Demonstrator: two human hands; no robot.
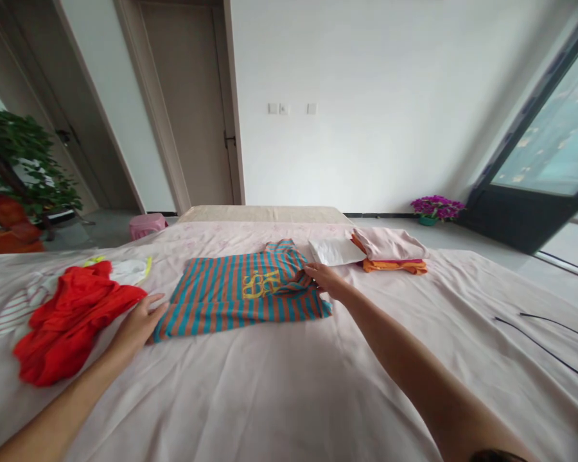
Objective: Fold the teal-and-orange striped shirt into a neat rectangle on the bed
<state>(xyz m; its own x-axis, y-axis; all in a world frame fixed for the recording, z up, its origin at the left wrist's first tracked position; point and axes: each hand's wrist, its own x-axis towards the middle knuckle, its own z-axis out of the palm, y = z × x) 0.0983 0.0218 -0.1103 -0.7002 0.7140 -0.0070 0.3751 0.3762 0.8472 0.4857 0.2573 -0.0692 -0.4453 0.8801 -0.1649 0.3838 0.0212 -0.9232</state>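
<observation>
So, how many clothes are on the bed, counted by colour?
Teal striped shirt: 1
Red cloth: 1
White cloth with yellow edge: 1
Pale striped cloth: 1
Folded white cloth: 1
Folded pink cloth: 1
Folded orange cloth: 1
Total: 7

This is a bedroom in a home: a wide bed [289,385] with pink sheet, clothes on it, a wooden door [187,102], a potted plant [19,160].
</observation>
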